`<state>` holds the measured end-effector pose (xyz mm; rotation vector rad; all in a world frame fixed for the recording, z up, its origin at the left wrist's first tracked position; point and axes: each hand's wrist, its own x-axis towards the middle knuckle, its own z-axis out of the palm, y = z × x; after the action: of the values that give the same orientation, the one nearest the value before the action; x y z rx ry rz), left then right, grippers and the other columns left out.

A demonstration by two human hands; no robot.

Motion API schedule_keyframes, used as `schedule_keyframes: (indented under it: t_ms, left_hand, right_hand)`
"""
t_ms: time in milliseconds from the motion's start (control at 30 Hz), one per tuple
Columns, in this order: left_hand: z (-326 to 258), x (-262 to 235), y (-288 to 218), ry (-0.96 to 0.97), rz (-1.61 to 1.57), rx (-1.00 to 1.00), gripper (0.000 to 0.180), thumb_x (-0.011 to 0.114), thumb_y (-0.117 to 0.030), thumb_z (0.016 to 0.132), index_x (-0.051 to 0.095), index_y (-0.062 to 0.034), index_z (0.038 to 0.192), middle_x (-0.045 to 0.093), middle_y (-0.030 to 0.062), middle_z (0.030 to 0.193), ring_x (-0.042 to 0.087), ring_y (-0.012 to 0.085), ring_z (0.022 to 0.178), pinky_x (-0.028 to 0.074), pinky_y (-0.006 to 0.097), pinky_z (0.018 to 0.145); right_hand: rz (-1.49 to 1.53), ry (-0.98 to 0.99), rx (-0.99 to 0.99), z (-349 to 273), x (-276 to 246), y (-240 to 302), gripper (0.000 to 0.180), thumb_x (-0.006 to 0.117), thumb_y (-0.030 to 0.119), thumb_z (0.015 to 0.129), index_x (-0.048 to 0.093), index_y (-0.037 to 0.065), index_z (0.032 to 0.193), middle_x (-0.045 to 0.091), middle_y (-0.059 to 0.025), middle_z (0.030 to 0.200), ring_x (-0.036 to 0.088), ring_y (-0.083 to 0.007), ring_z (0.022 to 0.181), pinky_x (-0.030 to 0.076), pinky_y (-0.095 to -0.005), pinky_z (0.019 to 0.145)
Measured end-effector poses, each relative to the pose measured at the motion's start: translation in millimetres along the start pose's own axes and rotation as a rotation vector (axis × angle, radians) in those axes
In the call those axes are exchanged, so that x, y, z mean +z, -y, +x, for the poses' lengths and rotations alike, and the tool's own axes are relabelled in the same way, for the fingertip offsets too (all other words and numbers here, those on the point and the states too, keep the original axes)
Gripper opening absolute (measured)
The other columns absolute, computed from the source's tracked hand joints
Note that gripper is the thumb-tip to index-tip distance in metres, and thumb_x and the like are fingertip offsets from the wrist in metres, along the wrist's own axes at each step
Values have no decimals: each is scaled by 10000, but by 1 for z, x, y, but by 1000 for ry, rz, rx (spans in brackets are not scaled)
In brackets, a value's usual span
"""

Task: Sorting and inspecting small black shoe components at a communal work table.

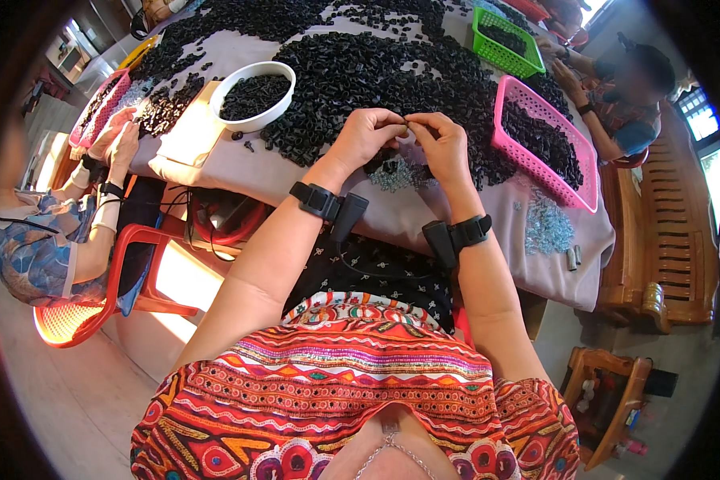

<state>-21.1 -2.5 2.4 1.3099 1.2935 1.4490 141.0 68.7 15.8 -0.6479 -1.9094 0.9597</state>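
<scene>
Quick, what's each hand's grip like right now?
Left hand: pinched closed; anything held is too small to tell.
Right hand: pinched closed close beside it; contents can't be told either.

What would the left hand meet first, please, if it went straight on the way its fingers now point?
Most likely the right hand, directly ahead of the left hand; exact depth, and whether anything is pinched between them, is unclear.

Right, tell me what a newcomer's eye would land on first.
Probably the mass of small black pieces spread across the table. Next, likely the bright pink basket at right and the white bowl at upper left. Then the left hand and right hand, close together over the table's near side.
</scene>
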Motion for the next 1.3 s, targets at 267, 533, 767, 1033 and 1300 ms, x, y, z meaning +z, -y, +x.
schedule_keyframes:
  t_ms: [267,533,767,1033,1300]
  left_hand:
    - [-1,0,-7,23,-29,-15,202,649,-132,949,706,6,1085,736,59,941,671,89,786,546,226,722]
    - [-3,0,-12,20,-33,-22,204,675,-156,930,718,-5,1060,730,40,906,631,71,740,509,215,696]
    - [-3,-1,-12,29,-104,-27,204,694,-180,916,725,-21,1040,720,18,876,613,67,728,488,212,685]
    - [-2,1,-12,-68,-118,-77,156,653,-148,922,708,-29,1007,715,18,876,612,71,733,482,215,694]
    - [1,6,-6,-64,-155,10,122,660,-75,900,708,23,956,713,52,871,643,94,766,519,236,699]
  right_hand:
    - [65,-1,29,0,-1,2,122,679,44,873,741,6,970,644,-53,844,593,-117,724,472,-254,653]
    - [89,12,-16,0,-2,7,116,664,18,882,730,-7,974,635,-49,850,595,-110,729,472,-248,656]
    - [159,26,9,1,-2,5,115,651,11,897,729,-9,979,641,-51,868,608,-108,726,483,-236,657]
    - [-28,47,-129,-1,3,4,181,670,32,878,717,18,1052,653,-89,951,634,-170,764,509,-287,681]
    - [-347,161,-104,-6,0,18,366,730,150,830,654,54,1175,645,-99,999,658,-261,802,531,-362,713]
